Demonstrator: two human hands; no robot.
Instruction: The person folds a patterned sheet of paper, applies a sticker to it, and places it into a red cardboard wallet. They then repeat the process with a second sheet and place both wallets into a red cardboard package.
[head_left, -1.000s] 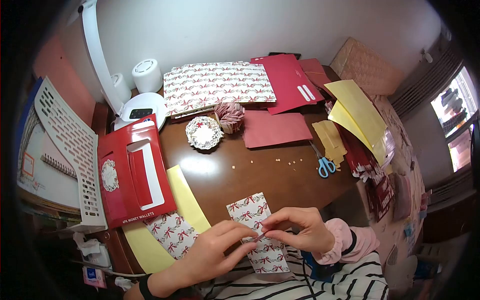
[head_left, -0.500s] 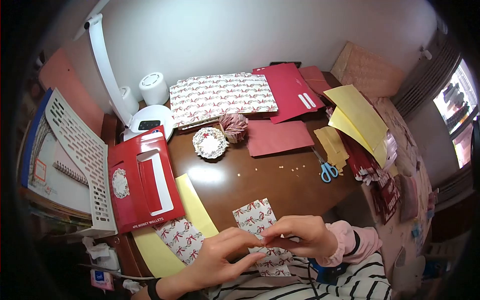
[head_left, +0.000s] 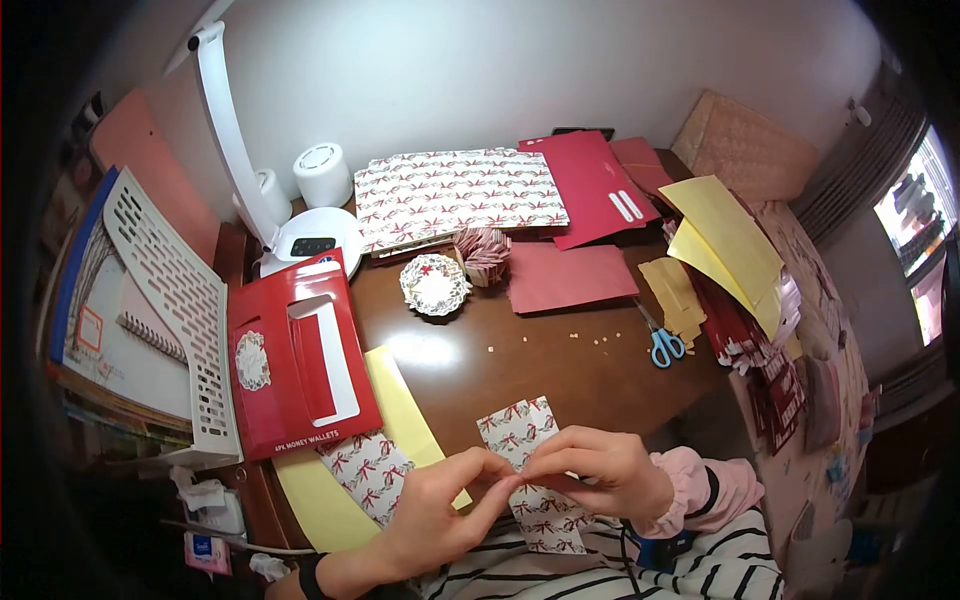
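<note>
Step in hand: close fingertip work just above a narrow bow-print paper piece (head_left: pixel 515 425); my left hand (head_left: pixel 435 510) has thumb and index tips drawn together, my right hand (head_left: pixel 605 470) is in a similar pinch, and the two pinches meet tip to tip; whatever is between them, if anything, is hidden by the fingers, can't tell; the bow-print piece slants under both hands, top end toward the desk (head_left: pixel 440 385), lower end over my striped clothing (head_left: pixel 720 560); its middle is partly covered.

Next move, my judgement: calls for fine thumb-and-finger control from both sides, hands kept steady over the print, light pressure since the paper looks thin and could crease; neither hand seems placed for a reach elsewhere.

Around: second bow-print piece (head_left: pixel 368 475) on yellow paper (head_left: pixel 325 520), left of my left hand, beside the red folder (head_left: pixel 300 360); blue-handled scissors (head_left: pixel 666 349) farther off to the right; tiny scraps (head_left: pixel 574 336) scattered between them and the scalloped round tags (head_left: pixel 437 285).
</note>
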